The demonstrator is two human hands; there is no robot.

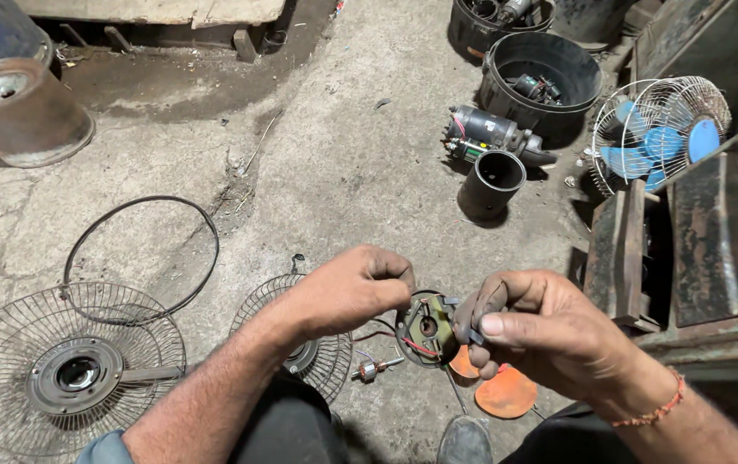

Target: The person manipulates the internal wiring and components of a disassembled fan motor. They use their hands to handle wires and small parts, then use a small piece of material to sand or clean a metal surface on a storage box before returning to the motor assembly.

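You are sitting low over a cracked concrete floor [343, 155], and most of what lies on it is fan parts. Largest, at the floor's top left corner, a dented metal drum [16, 107] lies on its side. Along the bottom left edge sits a big wire fan guard [59, 369] with a round hub plate in its middle, and a loose black ring [141, 258] rests just beyond it. A smaller wire guard [321, 352] lies partly hidden under your left forearm. At the right edge a small fan with blue blades [657, 137] leans against rusty metal shelving. Toward the top right stands a black tub [545, 77] of parts, with a grey motor [489, 133] and a short black cylinder [491, 182] beside it.

Between your hands, held above the floor near its bottom edge, is the small round motor plate [427, 328] with red and dark wires trailing from it. Your left hand [352, 288] has its fingers curled and pinching at the plate's left rim. Your right hand [541, 331] grips the right side, thumb pressed flat against a small dark piece on it.

It looks light and stiff, but the thin wires seem fragile; holding it by the metal rim, as you do, is probably safest. Orange blade pieces [506, 393] and a tiny loose part [370, 369] lie below.
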